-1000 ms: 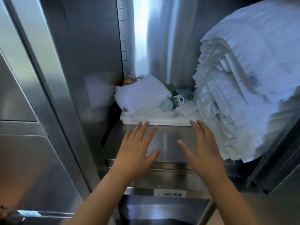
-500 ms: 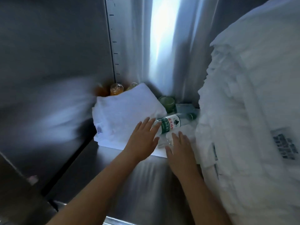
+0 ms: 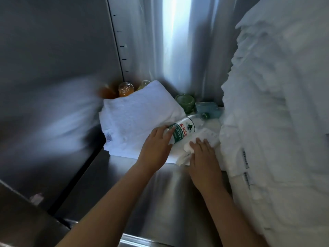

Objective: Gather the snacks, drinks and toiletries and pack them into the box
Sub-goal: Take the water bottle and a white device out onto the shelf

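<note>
A clear water bottle [image 3: 185, 130] with a green label lies on its side on a steel shelf. My left hand [image 3: 156, 148] rests over the bottle's lower end, fingers curled onto the label. My right hand [image 3: 203, 157] presses on a white plastic packet [image 3: 204, 138] just right of the bottle. At the back stand orange drink bottles [image 3: 125, 89], a green-lidded cup [image 3: 185, 101] and a teal box [image 3: 207, 107]. No packing box is in view.
A folded white towel [image 3: 138, 120] fills the shelf's left back. A tall stack of white linens [image 3: 274, 113] crowds the right side. Steel walls [image 3: 58, 68] close in on the left and behind. Bare steel shelf [image 3: 160, 193] lies in front.
Both hands moved forward from the shelf's front edge to the back. The left hand came down on the water bottle; the right landed on the white packet. The view moved closer.
</note>
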